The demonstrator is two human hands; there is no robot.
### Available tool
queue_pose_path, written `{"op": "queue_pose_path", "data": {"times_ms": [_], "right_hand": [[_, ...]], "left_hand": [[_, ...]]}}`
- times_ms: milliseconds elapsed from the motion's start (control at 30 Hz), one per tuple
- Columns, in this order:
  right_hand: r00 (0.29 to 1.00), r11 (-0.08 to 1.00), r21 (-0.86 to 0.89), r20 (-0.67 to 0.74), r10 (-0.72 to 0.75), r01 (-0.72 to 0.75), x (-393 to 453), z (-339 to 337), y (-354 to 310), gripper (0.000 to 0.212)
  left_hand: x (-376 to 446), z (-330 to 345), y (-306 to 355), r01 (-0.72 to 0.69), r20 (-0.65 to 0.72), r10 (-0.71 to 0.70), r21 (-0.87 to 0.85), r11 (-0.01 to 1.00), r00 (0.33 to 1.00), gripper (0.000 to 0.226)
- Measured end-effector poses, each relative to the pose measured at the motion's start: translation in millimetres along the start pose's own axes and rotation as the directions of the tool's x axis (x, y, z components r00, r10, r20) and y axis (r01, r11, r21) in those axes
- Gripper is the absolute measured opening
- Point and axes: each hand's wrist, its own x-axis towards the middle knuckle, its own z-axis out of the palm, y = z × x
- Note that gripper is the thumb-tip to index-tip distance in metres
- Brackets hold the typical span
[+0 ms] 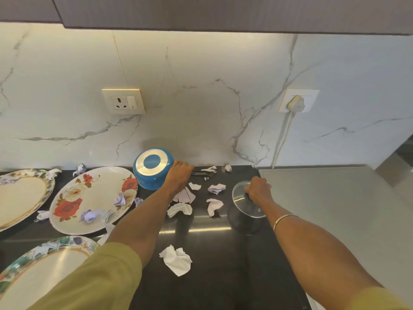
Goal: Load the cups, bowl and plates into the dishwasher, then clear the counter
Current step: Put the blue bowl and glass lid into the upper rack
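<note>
Blue pan (153, 168) upside down, handle pointing right, being gripped by left hand (180, 175); right hand (258, 190) clamping glass lid (247, 201) knob, hovering nearby.

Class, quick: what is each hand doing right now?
Left hand: grips the blue pan by its handle.
Right hand: grips the knob of the glass lid.

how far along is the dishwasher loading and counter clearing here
Nothing looks finished. In hand: the left hand grips the tilted blue pan by its handle, and the right hand holds the glass lid by its knob. Left: the rose plate and two more plates remain on the counter, with crumpled paper scraps scattered. No dishwasher is in view.
</note>
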Motion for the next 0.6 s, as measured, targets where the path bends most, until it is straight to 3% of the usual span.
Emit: {"op": "queue_pose_path", "data": {"times_ms": [200,600], "right_hand": [[0.998,0.997,0.037,0.002,0.061,-0.061,-43.1,-7.9,39.7,0.034],[0.998,0.998,0.023,-0.035,0.061,-0.060,-158.9,-31.5,162.4,0.032]], "left_hand": [[-19.9,-14.9,45.0,-0.070,-0.040,0.070,0.008,0.998,0.997,0.050],[-113.0,-56.0,185.8,-0.110,-0.101,0.103,-0.067,0.992,0.990,0.036]]}}
